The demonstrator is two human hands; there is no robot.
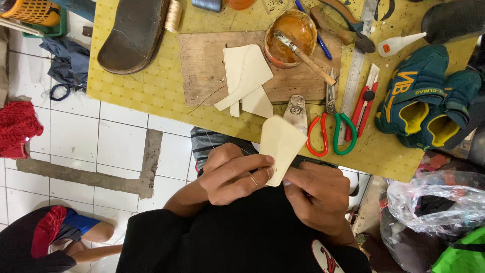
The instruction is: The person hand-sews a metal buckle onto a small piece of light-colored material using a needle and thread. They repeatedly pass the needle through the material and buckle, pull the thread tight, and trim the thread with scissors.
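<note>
A thin, cream-coloured, pointed leather piece, seemingly light and pliable, was pinched at its lower edge by left hand and right hand.

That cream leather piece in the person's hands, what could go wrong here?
The leather piece is pinched only at its lower edge by the left hand and right hand, so it might slip or crease. The glue bowl sits open with a brush propped in it; a bump could tip glue onto the cut pieces beside it. The scissors lie near the table's edge and might get knocked off.
</note>
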